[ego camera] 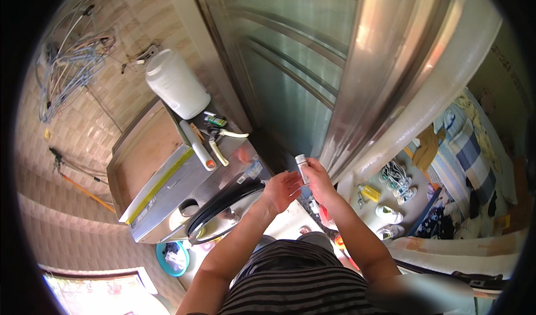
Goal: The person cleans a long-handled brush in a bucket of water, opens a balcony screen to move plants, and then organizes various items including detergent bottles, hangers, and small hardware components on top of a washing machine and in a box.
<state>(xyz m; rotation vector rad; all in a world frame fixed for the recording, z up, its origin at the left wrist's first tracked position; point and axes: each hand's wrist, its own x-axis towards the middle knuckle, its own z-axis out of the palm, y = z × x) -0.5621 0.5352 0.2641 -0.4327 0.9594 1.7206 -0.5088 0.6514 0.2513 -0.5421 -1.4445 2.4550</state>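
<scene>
A small white cylinder (300, 164), perhaps a bottle or roll, stands tilted in my right hand (317, 179), with fingers and thumb closed around it. What it holds or bears is too small to tell. My left hand (282, 191) is just to its left, palm turned up and fingers a little apart; I see nothing in it. Left of both hands is a silver front-loading washing machine (167, 208), its round black-rimmed door (224, 204) swung out. On its top lie pruning shears (217, 141) with white handles and a grey tube (197, 145) with an orange end.
A white plastic jar (178, 84) stands at the machine's back, beside a small green pack (215, 119). Glass door (293, 63) and metal frame (368, 63) rise ahead. Shoes (389, 214) and a yellow bottle (370, 193) lie right; a turquoise basin (185, 262) sits lower left.
</scene>
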